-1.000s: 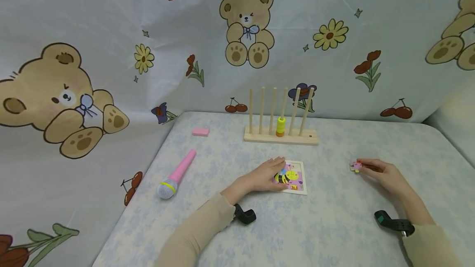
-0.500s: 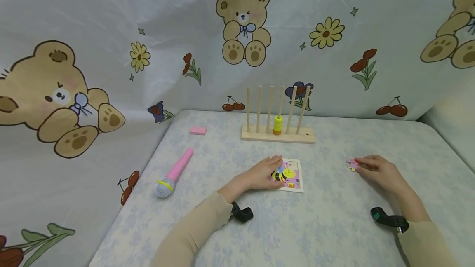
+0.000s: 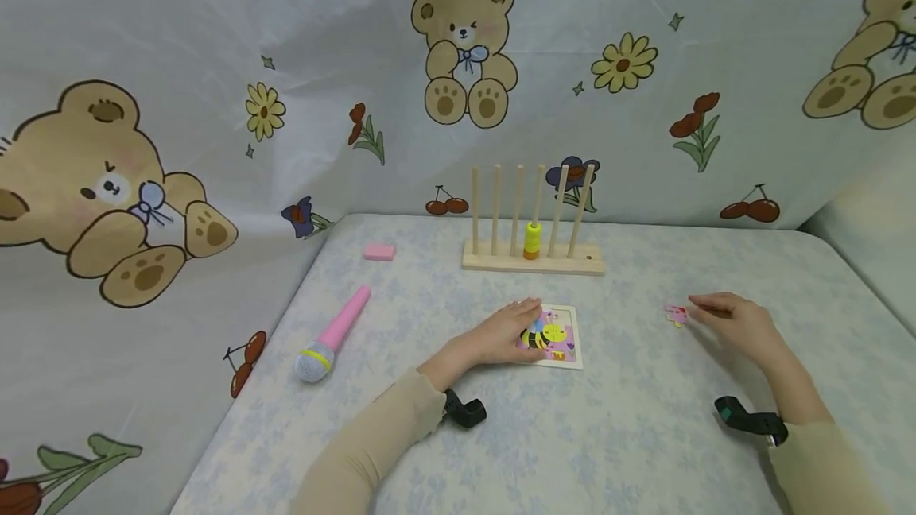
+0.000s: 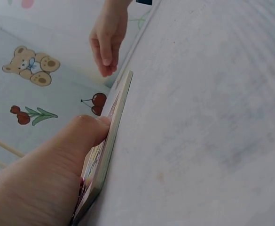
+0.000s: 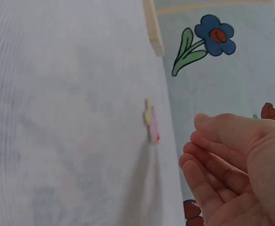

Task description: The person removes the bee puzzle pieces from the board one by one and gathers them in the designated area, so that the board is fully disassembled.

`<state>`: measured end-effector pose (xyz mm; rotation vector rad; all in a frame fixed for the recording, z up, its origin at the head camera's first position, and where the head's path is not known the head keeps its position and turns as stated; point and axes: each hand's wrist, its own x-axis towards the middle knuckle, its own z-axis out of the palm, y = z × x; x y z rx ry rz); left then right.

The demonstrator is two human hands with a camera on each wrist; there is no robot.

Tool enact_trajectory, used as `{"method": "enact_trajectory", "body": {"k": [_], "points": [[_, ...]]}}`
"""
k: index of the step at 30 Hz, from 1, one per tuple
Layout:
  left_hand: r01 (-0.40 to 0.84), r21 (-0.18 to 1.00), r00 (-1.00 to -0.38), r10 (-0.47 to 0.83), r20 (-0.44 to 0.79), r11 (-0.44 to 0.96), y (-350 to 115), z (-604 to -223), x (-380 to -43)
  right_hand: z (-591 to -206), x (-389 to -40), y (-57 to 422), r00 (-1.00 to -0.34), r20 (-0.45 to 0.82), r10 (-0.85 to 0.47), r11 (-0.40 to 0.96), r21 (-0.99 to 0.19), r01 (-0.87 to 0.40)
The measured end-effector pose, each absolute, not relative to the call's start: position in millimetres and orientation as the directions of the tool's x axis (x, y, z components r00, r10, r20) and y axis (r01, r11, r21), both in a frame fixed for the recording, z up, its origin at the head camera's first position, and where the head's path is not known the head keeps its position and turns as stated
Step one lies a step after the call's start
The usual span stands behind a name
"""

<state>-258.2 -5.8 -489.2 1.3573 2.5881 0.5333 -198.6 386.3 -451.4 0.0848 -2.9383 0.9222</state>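
Observation:
A small square jigsaw puzzle (image 3: 560,332) with a bee picture and a white frame lies flat on the table. My left hand (image 3: 498,336) rests across its left side, fingers straight; in the left wrist view the thumb (image 4: 88,132) lies along the frame's near edge, and the palm hides part of the picture. Off to the right, a pink puzzle piece (image 3: 676,315) with a bit of yellow lies on the table. Just right of it is my right hand (image 3: 737,332), its fingers loosely bent and holding nothing. In the right wrist view a gap separates the fingertips from the piece (image 5: 153,125).
Behind the puzzle stands a wooden peg rack (image 3: 533,261) with yellow and orange rings (image 3: 532,238) on one peg. A pink toy microphone (image 3: 334,336) lies at the left, and a pink block (image 3: 379,252) lies farther back. A bear-print cloth (image 3: 322,102) hangs behind the table.
My right hand has let go of the pink puzzle piece and drawn slightly away to the right, leaving it on the table. The left hand stays on the puzzle. The head view has shifted a little.

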Motion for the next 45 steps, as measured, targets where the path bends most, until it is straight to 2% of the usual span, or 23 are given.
{"method": "enact_trajectory", "body": {"k": [7,14,26,31,38,45], "points": [[0.758,0.393,-0.572,0.820,0.020,0.520,-7.9,-489.4,-256.3,-424.9,-190.9,337.6,-0.992,0.115,-0.059,0.651,-0.748,-0.126],[0.759,0.392,-0.570,0.821,0.016,0.519,-6.8,-487.7,-255.7,-428.0,-194.5,281.0,-0.967,0.198,-0.158,0.681,-0.688,-0.252],[0.758,0.385,-0.575,0.818,0.012,0.527,-8.3,-485.9,-257.8,-456.9,-197.6,230.4,-0.954,0.138,-0.266,0.550,-0.791,-0.267],[0.762,0.392,-0.566,0.825,0.014,0.516,-8.0,-482.9,-255.2,-472.3,-197.6,221.9,-0.947,0.183,-0.263,0.583,-0.753,-0.307],[0.776,0.361,-0.566,0.823,0.036,0.518,-5.1,-483.3,-255.4,-484.7,-200.0,224.8,-0.876,0.376,-0.301,0.673,-0.567,-0.474],[0.776,0.361,-0.565,0.825,0.033,0.517,-4.9,-485.5,-255.3,-485.0,-197.3,225.6,-0.870,0.381,-0.313,0.681,-0.549,-0.485]]}}
